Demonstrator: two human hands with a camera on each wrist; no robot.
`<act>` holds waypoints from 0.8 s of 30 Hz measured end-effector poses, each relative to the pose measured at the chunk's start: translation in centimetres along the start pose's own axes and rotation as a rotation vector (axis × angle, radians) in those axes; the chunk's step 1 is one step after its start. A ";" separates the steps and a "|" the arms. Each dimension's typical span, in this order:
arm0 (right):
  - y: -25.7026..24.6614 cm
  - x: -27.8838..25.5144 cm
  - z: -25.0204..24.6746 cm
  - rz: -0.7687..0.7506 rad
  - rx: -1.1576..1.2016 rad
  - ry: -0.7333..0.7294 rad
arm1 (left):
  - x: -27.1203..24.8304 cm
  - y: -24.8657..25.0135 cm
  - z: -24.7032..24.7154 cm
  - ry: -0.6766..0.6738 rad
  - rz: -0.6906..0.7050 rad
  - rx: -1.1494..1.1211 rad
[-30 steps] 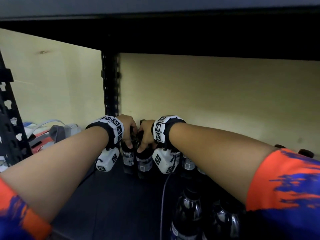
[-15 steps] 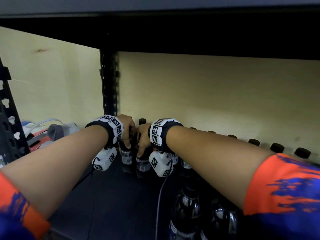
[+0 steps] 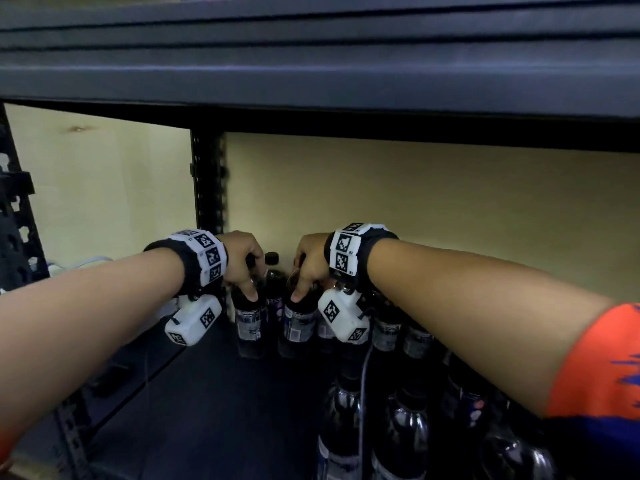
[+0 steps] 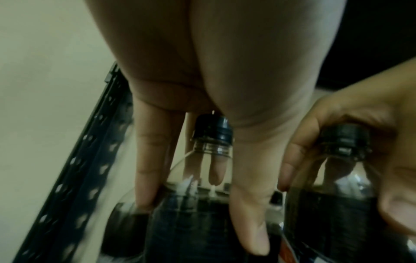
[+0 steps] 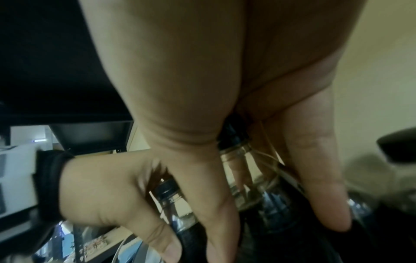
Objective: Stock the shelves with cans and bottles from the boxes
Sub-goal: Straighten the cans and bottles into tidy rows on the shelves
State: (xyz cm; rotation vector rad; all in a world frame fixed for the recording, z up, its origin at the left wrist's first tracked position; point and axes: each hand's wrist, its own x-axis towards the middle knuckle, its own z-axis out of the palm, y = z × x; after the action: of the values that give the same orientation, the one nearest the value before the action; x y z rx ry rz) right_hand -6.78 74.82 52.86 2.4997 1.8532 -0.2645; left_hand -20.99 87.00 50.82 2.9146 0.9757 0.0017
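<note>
Two dark soda bottles with black caps stand near the back-left corner of the lower shelf (image 3: 194, 420). My left hand (image 3: 244, 271) grips the left bottle (image 3: 247, 322) at its neck from above. In the left wrist view its fingers (image 4: 144, 178) and thumb wrap the neck under the cap (image 4: 212, 130). My right hand (image 3: 308, 271) grips the right bottle (image 3: 298, 325) the same way, and its neck (image 5: 234, 153) shows between thumb and fingers. A third bottle (image 3: 273, 289) stands between and behind them, untouched.
Several more dark bottles (image 3: 398, 434) fill the shelf to the right and front right. A black perforated post (image 3: 207, 188) rises just behind the left hand. The upper shelf board (image 3: 311, 74) hangs low overhead. Bare shelf floor lies at the front left.
My two hands have drawn a little apart, each still holding its bottle. The head view has pulled back and tilted up, so the upper shelf edge now shows.
</note>
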 end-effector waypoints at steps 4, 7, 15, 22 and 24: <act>2.1 -3.2 -2.2 0.028 -0.001 0.000 | -1.2 2.4 -2.5 0.038 0.054 -0.007; 3.9 -5.4 -3.0 0.055 -0.005 -0.006 | -1.6 4.8 -3.4 0.054 0.100 -0.035; 7.4 -9.4 -3.1 0.136 -0.043 -0.071 | -1.8 10.4 -2.5 0.042 0.185 -0.109; 9.2 -10.4 -1.3 0.208 0.000 -0.119 | -1.3 13.9 0.0 -0.014 0.250 -0.131; 9.3 -10.4 -0.9 0.216 -0.020 -0.134 | -1.1 14.5 0.5 -0.024 0.262 -0.127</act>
State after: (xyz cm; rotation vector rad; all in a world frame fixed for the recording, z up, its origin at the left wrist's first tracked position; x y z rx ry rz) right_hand -0.75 62.26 54.43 2.5697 1.5162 -0.3929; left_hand -13.12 74.72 51.32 2.8928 0.5617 0.0406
